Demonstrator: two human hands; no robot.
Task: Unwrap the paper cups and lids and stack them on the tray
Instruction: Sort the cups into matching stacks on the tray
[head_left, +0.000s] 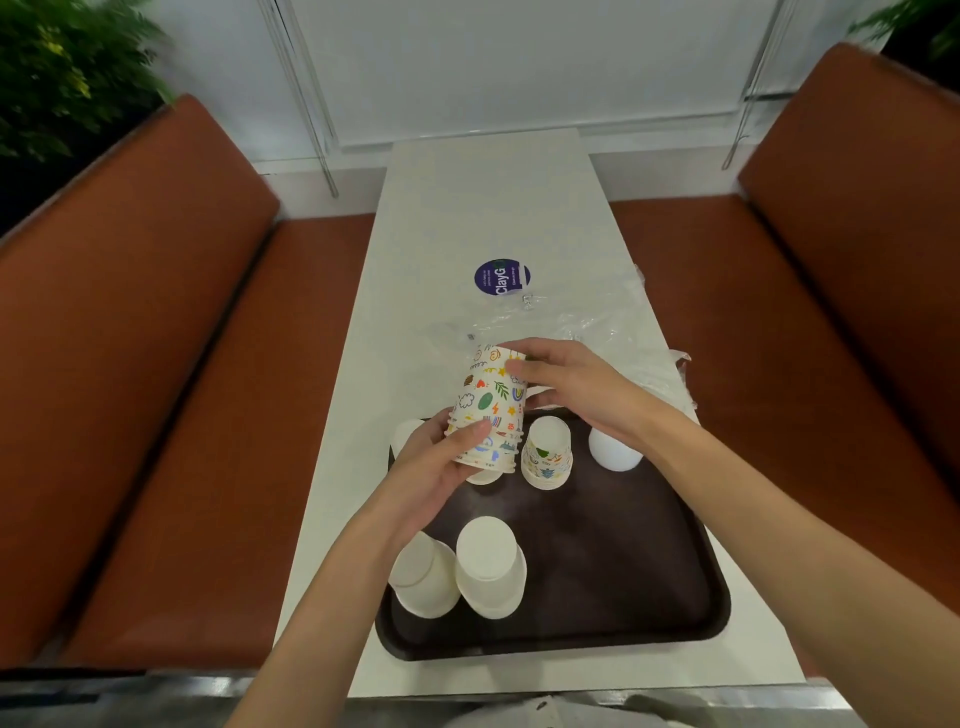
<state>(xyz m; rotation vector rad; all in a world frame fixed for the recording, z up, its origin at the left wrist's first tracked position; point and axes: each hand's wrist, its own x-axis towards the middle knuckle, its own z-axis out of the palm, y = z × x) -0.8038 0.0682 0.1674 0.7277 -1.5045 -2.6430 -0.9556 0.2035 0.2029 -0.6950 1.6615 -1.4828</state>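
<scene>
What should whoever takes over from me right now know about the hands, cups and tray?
Left hand grips the rim end of the patterned cup stack; right hand grips its base end, above the far edge of the tray.
On the tray: a shorter patterned stack, two white stacks front-left, a white piece far right.
Done: the held stack is unwrapped; plastic wrap lies on the table beyond.
Left: set the held stack on the tray.

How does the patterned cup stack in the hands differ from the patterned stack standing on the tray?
The held stack is in the air, gripped by the left hand and right hand; the tray stack stands on the tray, untouched. The held stack leans; the tray stack stands straight. Both are bottom-up with colourful prints.
</scene>
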